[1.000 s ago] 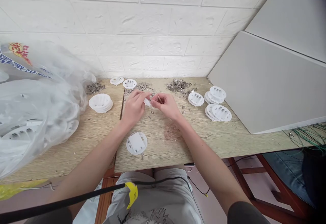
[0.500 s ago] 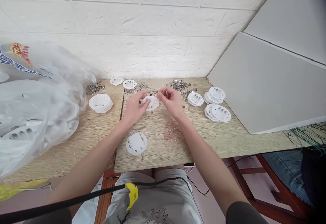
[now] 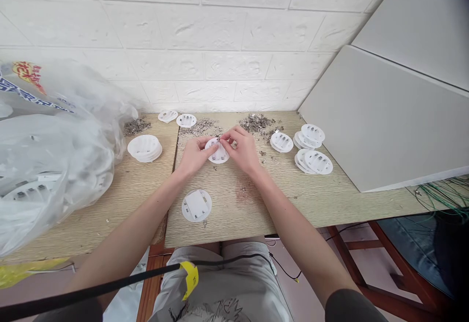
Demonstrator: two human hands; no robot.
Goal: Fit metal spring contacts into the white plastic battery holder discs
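Observation:
A white round battery holder point(image 3: 219, 154) with slots and small metal contacts is gripped at its left edge by my left hand point(image 3: 195, 157), thumb on top. My right hand point(image 3: 242, 149) pinches a small metal battery contact point(image 3: 218, 139) against the holder's far edge. The fingers partly hide that contact. Behind the hands lie a pile of metal clips point(image 3: 257, 122) on the right and a flatter pile of metal pieces point(image 3: 202, 127) on the left. Another round holder point(image 3: 197, 205) lies nearer to me, its square back facing up.
Round holders are stacked at left point(image 3: 144, 147) and right point(image 3: 318, 162). A large plastic bag point(image 3: 54, 165) of holders covers the table's left side. A grey panel point(image 3: 395, 117) leans at right, near green wires point(image 3: 445, 195). A black cable point(image 3: 110, 283) crosses in front of me.
My right hand has moved left and slightly down, bringing the metal contact onto the holder's far edge. The left hand has closed more firmly on the holder.

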